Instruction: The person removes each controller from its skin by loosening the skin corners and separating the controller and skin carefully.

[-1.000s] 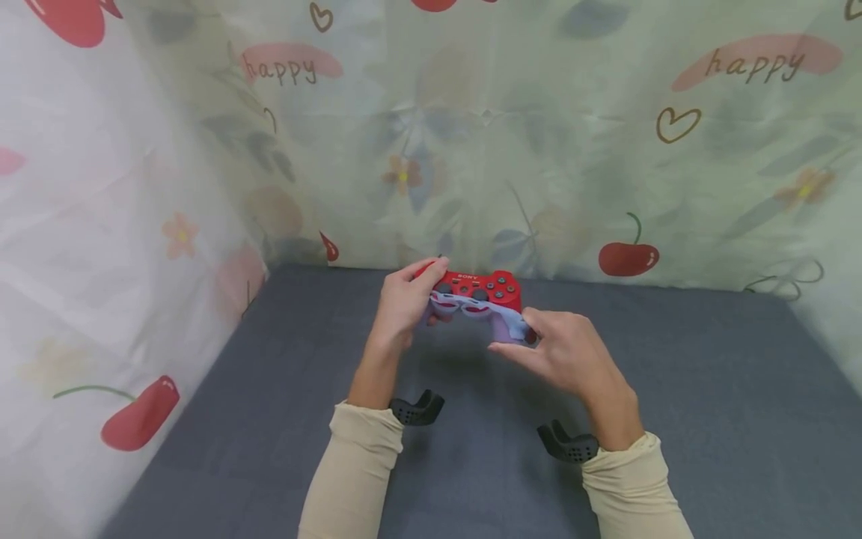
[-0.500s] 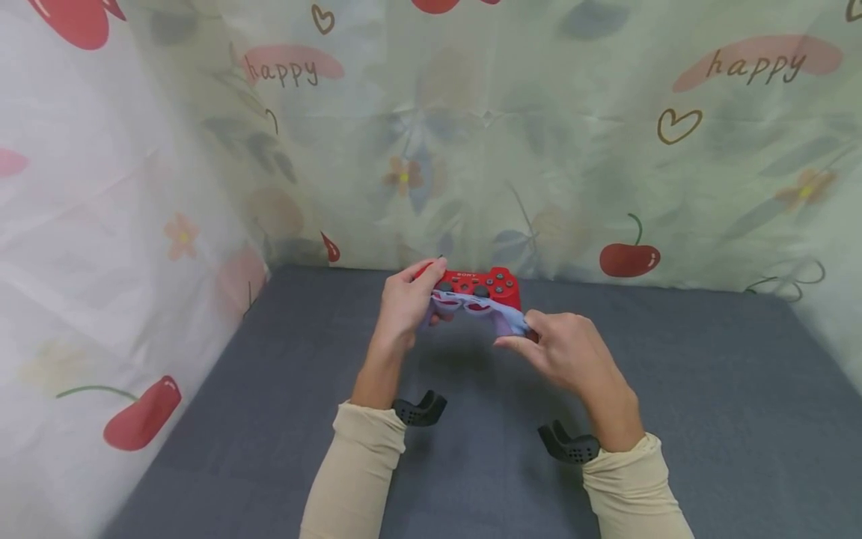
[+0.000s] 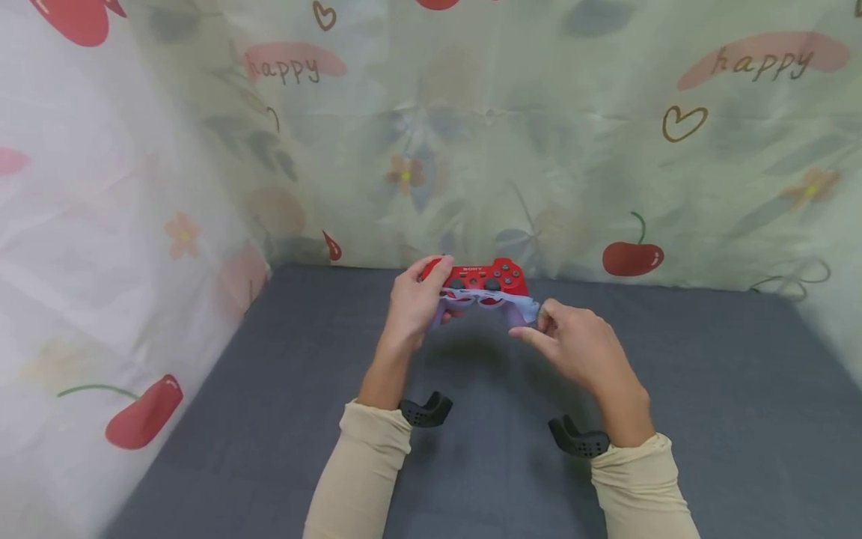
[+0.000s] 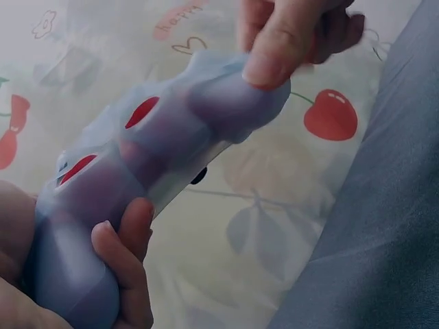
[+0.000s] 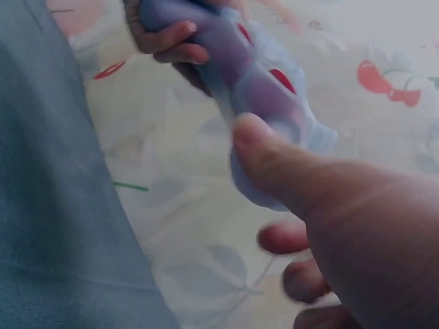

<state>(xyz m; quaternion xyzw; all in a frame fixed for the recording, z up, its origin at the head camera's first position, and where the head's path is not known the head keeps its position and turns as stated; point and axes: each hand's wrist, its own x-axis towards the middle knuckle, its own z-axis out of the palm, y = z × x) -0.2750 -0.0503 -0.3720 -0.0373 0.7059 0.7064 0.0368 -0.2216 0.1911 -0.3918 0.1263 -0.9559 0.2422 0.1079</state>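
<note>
A red game controller [image 3: 510, 275] is held above the table, its button face showing. A translucent pale-purple silicone cover [image 3: 515, 308] wraps its lower side and both handles, with red showing through its openings in the wrist views. My left hand [image 3: 414, 303] grips the left handle, thumb on top and fingers curled beneath. At the right handle my right hand [image 3: 582, 344] pinches the cover's end between thumb and forefinger. Its thumb [image 5: 274, 161] lies over the covered handle in the right wrist view, while the other fingers hang loosely curled below.
A dark grey cloth covers the table [image 3: 485, 471]. Patterned curtains [image 3: 471, 150] with cherries and lettering hang behind it and along the left. Each wrist wears a black bracket [image 3: 427, 410].
Both hands and the controller have shifted slightly right. The right end of the cover has come up round the right handle, and the controller sits more level.
</note>
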